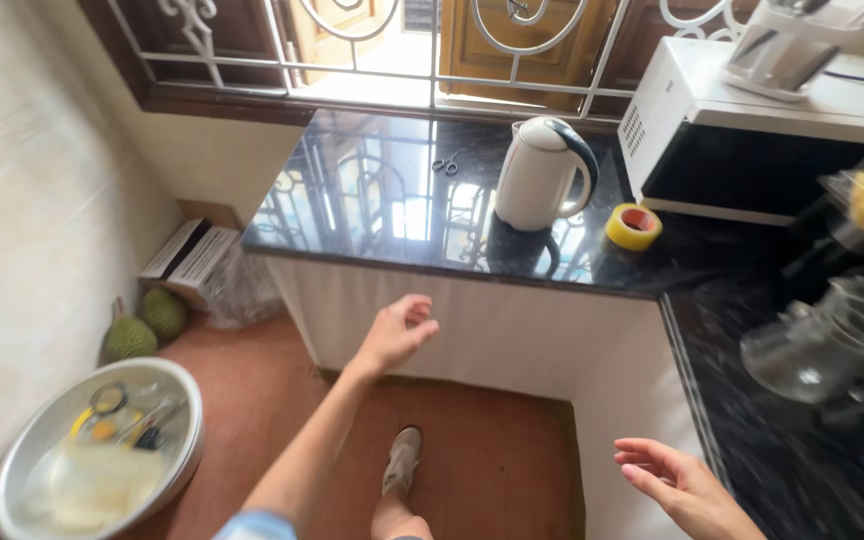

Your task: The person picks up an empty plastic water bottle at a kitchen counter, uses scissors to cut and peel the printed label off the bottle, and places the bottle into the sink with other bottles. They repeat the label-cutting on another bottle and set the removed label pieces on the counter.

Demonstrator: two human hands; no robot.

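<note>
Black counter (402, 200) holds a white kettle (542, 175); left hand (397, 335) and blurred, partly cropped right hand (677, 480) hang loosely spread, empty.

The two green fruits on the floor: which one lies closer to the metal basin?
The larger green fruit, on the left; the smaller one sits behind it, toward the cardboard box.

Ahead of the left hand (397, 335), the black counter (372, 215) lies bare up to the window grille (372, 45); only small scissors (445, 164) sit far back. To its right, a white kettle (542, 175) and a yellow tape roll (633, 227) block passage. Beyond the right hand (677, 485), a glass jug (832, 345) crowds the counter, with a microwave (752, 130) behind.
</note>
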